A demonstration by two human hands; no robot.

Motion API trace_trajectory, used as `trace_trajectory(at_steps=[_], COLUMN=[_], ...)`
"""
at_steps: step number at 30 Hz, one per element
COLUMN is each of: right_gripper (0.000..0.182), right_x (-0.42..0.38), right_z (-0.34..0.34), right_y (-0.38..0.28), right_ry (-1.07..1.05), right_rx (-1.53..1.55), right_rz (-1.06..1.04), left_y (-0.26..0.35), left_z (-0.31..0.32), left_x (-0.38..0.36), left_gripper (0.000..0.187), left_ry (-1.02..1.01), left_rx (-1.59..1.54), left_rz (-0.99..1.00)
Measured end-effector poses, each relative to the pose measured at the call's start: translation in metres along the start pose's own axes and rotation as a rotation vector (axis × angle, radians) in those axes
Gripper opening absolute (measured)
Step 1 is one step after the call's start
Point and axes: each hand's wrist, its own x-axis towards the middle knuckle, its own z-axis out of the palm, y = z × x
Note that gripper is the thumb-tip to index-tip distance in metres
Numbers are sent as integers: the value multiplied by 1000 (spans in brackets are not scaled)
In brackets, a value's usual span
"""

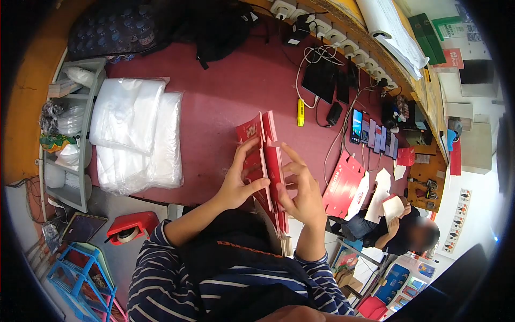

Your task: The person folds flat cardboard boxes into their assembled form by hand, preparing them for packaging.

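In front of my chest, several flat red printed cardboard box blanks (272, 166) stand on edge in two upright bundles side by side, with pale edges showing. My left hand (238, 180) is closed round the left bundle, its thumb across the near edges and its fingers on the printed side. On the right bundle, my right hand (300, 190) presses with its thumb while its bent fingers reach along the upper part. The lower ends of the blanks reach down against my dark apron (230, 268).
Clear plastic bags (137, 137) lie left on the red table (214, 91). A yellow highlighter (301, 112), cables and several phones (357, 126) lie to the right. Another red blank (343, 185) rests near a co-worker (399, 225) handling cardboard. A red tape dispenser (131, 228) stands lower left.
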Motion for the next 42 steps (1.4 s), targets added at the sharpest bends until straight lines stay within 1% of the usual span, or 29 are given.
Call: trace_trajectory(at_steps=[1,3,7,10,12,19,25,28,30,31,33,39,42], right_gripper=[14,11,11,16,19,19,17,15,15,15,14,17,19], right_x=[0,2,3,4,3,3,3,2,0,0,2,6,5], right_z=[-1,-5,-3,-3,-4,-5,-5,-3,1,0,-3,-3,-4], right_y=[-1,-4,-3,-5,-3,-2,0,-1,-1,-2,-3,-7,-2], right_ry=[0,-107,-140,-155,-154,-163,-156,-138,-25,-25,-139,-137,-144], right_rx=[-1,-433,-420,-394,-361,-347,-353,-291,-6,-6,-380,-370,-335], right_rz=[0,-161,-154,-155,-149,-136,-176,-139,-2,-2,-114,-178,-175], left_y=[1,3,-2,-4,-1,-3,-2,-3,-1,-1,-2,-3,-3], left_z=[0,1,0,-1,0,-1,-1,-1,0,1,1,2,2], left_x=[0,0,0,-1,-2,-2,-1,0,0,-1,-1,-1,0], left_gripper=[77,77,77,77,77,78,78,77,77,77,76,75,75], left_ry=[0,9,16,-1,12,12,7,1,7,7,6,21,12], left_rx=[-1,8,-19,12,-28,-9,-19,-11,6,6,-21,14,9], left_rz=[0,-22,-7,31,-23,-20,-28,-9,-9,-9,-20,-11,-5])
